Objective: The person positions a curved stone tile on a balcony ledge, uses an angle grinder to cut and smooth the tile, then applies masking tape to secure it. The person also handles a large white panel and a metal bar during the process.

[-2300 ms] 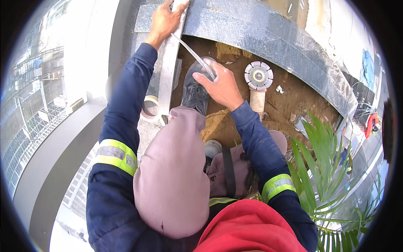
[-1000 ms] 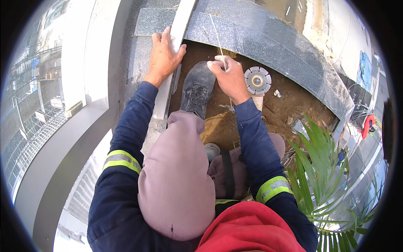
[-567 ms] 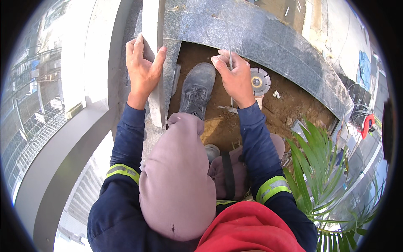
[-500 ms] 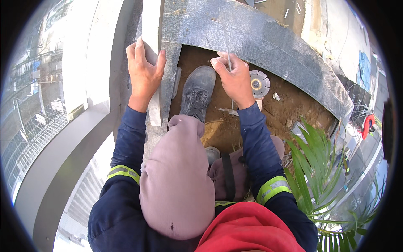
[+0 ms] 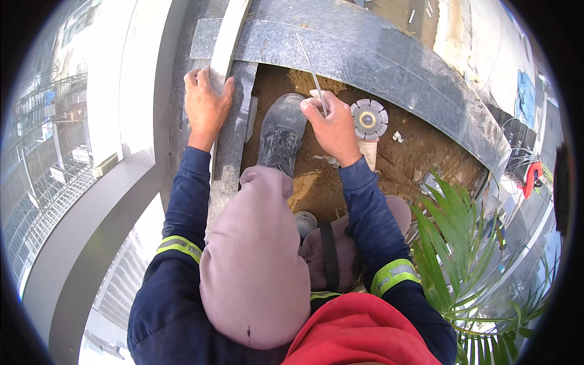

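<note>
My left hand (image 5: 205, 111) is closed over a long, pale straight bar (image 5: 231, 35), which looks like a straightedge and lies slightly tilted across the grey stone slabs (image 5: 292, 44). Its lower part runs partly behind my left wrist and sleeve. Between the thumb and fingers of my right hand (image 5: 333, 126) is a thin grey metal rod (image 5: 311, 68). The rod's far tip rests over, or hovers above, the slab; I cannot tell which. Just right of that hand, a segmented cutting disc (image 5: 369, 108) lies over the soil on a pale cylindrical thing (image 5: 368, 151).
Bare brown soil (image 5: 413, 143) fills the gap inside the slabs, with my dark shoe (image 5: 281, 131) in it. A grey metal frame (image 5: 112, 213) rises on the left. Green palm leaves (image 5: 453, 243) spread at the lower right, and cables (image 5: 523, 155) hang beyond them.
The bar has swung, its far end to the right and its near end to the left. My left hand has shifted slightly nearer. My right hand has come nearer and left, the rod now leaning more.
</note>
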A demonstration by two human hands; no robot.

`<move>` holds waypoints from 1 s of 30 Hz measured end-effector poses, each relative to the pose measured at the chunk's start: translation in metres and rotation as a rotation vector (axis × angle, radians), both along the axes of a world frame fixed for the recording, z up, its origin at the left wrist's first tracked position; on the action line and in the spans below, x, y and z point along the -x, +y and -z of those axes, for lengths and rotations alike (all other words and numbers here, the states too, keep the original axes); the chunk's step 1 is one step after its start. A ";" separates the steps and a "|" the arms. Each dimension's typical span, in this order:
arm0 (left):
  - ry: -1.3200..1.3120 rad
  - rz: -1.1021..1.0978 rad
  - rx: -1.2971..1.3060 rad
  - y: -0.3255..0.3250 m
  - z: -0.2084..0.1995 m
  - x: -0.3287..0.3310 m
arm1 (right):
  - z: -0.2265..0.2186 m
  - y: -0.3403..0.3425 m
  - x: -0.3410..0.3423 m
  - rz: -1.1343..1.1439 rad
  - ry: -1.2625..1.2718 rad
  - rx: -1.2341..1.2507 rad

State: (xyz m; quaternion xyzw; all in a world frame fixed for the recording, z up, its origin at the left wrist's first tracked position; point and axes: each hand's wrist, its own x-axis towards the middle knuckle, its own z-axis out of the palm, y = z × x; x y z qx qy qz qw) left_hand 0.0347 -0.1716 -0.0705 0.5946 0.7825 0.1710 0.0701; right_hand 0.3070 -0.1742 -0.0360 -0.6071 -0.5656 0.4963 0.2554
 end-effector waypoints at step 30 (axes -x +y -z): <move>-0.091 -0.025 -0.007 0.000 0.006 -0.021 | 0.043 0.117 0.021 -0.537 -1.007 -0.566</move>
